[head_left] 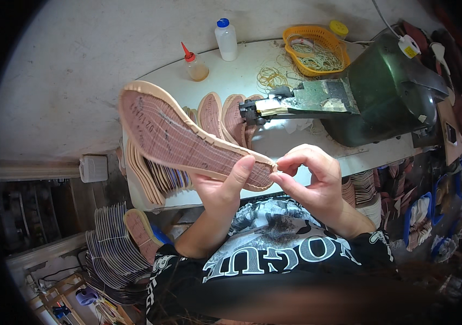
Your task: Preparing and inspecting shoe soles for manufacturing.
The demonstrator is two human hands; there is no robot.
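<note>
Over the near edge of the desk, an insole slants up to the left, its broad end overlapping the desk's left edge in view. The left hand is clamped around it near the narrow end, thumb on top; the right hand pinches the rim at that end's tip. Standing insoles crowd the space just behind. The machine bounds the far side, while bare desk runs rightward beyond the right hand. A basket sits near the far edge.
</note>
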